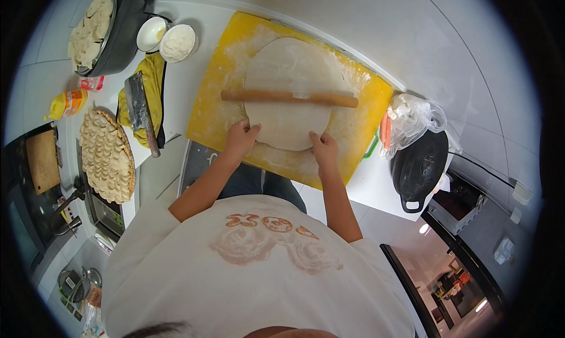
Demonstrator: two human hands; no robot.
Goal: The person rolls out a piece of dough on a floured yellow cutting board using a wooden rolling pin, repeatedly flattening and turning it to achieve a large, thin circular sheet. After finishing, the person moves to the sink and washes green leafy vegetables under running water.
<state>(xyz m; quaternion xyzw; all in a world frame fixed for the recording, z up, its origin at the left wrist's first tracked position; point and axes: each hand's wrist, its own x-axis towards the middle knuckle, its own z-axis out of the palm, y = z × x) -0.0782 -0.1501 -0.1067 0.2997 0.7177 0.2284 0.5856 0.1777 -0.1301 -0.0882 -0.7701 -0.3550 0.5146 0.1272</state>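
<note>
A large, thin, roughly round sheet of dough (287, 124) lies on a floured yellow board (212, 79). Across its middle rests a wooden rolling pin (247, 95), touched by neither hand. My left hand (241, 138) pinches the near left edge of the dough between thumb and fingers. At the near right edge, my right hand (324, 147) has its thumb and fingers on the dough rim in the same way. Whether the pinched edge is raised off the board cannot be told.
Left stand a bowl of flour (178, 43), another white bowl (151, 34), a cleaver (140, 104) on a yellow cloth bag (155, 79), and a round tray of dumplings (106, 154). More dough pieces top a dark cooker (121, 37). Right lie a plastic bag (408, 117) and a black pan (421, 165).
</note>
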